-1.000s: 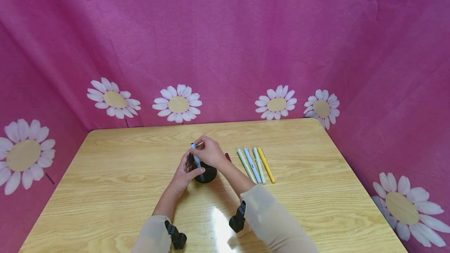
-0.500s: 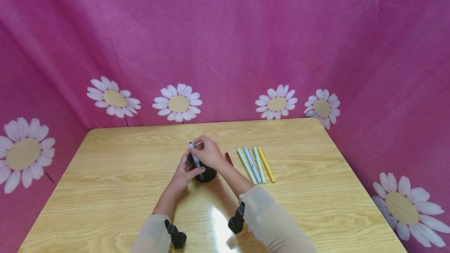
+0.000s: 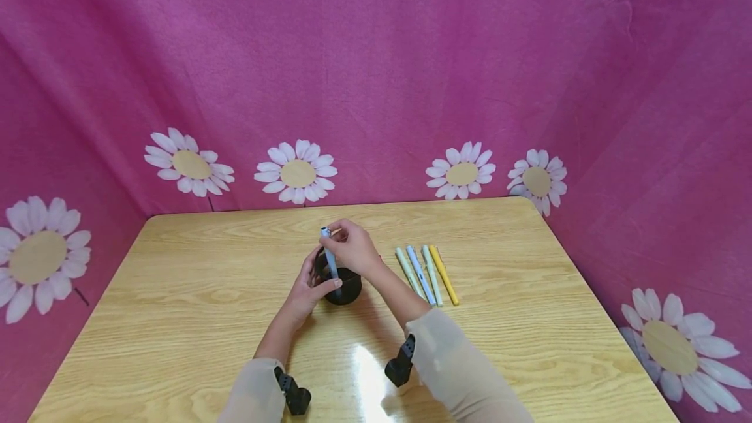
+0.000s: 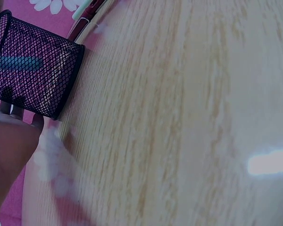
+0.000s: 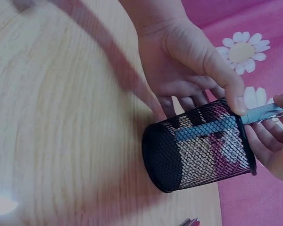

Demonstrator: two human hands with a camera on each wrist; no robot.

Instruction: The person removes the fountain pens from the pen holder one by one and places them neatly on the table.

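Note:
A black wire-mesh pen cup [image 3: 350,289] stands upright on the table. My left hand [image 3: 303,294] holds it from the left, its fingers round the far side and its thumb at the rim, as the right wrist view shows. My right hand [image 3: 356,253], above the cup, pinches the upper end of a light blue pen [image 3: 331,261] with a metal clip. The pen's lower part is inside the cup, visible through the mesh in both wrist views. Its lower tip stops short of the cup's bottom [image 5: 161,155].
To the right lie several pens side by side: a light green one [image 3: 408,271], a blue one [image 3: 420,275], a pale green one [image 3: 433,275] and a yellow one [image 3: 444,275]. A dark red pen [image 4: 87,21] lies behind the cup, mostly hidden by my right arm in the head view.
My right hand has risen slightly with the light blue pen, after a small shift left. The red pen is now almost covered in the head view. My left hand and the cup stay put.

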